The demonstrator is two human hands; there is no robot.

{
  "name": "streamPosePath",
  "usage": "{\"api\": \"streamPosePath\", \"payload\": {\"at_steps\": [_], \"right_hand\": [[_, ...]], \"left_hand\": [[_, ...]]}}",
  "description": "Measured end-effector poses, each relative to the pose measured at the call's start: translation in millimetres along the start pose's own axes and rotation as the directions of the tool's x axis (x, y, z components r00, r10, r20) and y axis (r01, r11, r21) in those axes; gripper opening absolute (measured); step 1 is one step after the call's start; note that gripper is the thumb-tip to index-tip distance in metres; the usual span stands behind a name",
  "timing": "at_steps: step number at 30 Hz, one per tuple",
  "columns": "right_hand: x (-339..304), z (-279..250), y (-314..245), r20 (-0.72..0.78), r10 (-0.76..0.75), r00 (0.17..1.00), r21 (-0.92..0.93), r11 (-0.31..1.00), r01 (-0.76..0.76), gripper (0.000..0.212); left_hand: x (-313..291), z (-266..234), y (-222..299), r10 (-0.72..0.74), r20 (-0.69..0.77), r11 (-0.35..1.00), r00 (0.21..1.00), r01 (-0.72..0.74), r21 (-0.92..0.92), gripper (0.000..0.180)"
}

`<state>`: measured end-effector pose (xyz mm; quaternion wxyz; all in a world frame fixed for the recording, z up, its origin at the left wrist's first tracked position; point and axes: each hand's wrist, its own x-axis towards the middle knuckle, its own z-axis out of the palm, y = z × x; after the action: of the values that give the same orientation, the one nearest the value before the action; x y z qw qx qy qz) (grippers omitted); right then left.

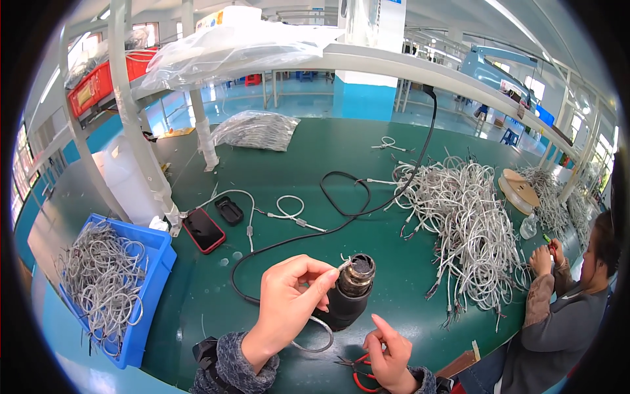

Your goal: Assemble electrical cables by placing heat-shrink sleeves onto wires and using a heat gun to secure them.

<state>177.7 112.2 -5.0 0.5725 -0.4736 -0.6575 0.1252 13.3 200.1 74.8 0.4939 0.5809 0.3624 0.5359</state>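
Observation:
My left hand (292,295) pinches the end of a grey-white cable (326,341) between thumb and index finger. That end is at the rim of the metal nozzle of a black heat gun (356,279), which points upward; the rest of the cable loops below my hand. To the right and nearer, my right hand (392,358) has its index finger stretched out and the other fingers bent, with nothing visible in them. Red-handled cutters (361,373) lie right beside it, partly hidden by the hand.
A blue bin (157,262) of cables stands left, near a red-edged phone (204,230) and black case (229,211). A large cable heap (459,230) and a spool (518,190) lie right. A black cord (282,243) crosses the table. A co-worker (571,308) sits right.

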Motion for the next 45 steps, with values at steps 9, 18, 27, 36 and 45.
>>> {"api": "streamPosePath", "payload": {"at_steps": [9, 18, 27, 36, 45], "right_hand": [[-6.9, 2.7, 18.4, -0.027, 0.076, 0.997, 0.06, 0.995, -0.074, 0.039], [-9.4, -3.7, 22.2, -0.045, 0.133, 0.99, 0.139, 0.982, -0.125, 0.038], [-5.8, 10.5, 22.9, -0.021, 0.095, 0.995, 0.161, 0.983, -0.09, 0.039], [-6.8, -9.7, 33.7, -0.101, 0.0, 0.995, -0.003, 1.0, -0.001, 0.036], [60.9, -122.3, 144.2, -0.014, 0.09, 0.996, -0.866, 0.496, -0.057, 0.025]], "left_hand": [[-44.6, -17.4, 26.8, 0.209, -0.174, 0.956, 0.962, -0.238, -0.169, 0.007], [-122.6, -92.8, 25.6, 0.008, -0.475, 0.988, 0.88, -0.081, -0.133, 0.01], [-137.6, -362.2, 31.5, 0.664, -0.274, 0.047, 0.696, 0.327, 0.944, 0.017], [-145.7, -338.7, -11.4, 0.434, -0.353, -0.283, 0.829, 0.497, 0.82, 0.035], [-190.9, -80.9, -4.2, 0.482, -0.085, 0.478, 0.872, -0.18, 0.86, 0.017]]}}
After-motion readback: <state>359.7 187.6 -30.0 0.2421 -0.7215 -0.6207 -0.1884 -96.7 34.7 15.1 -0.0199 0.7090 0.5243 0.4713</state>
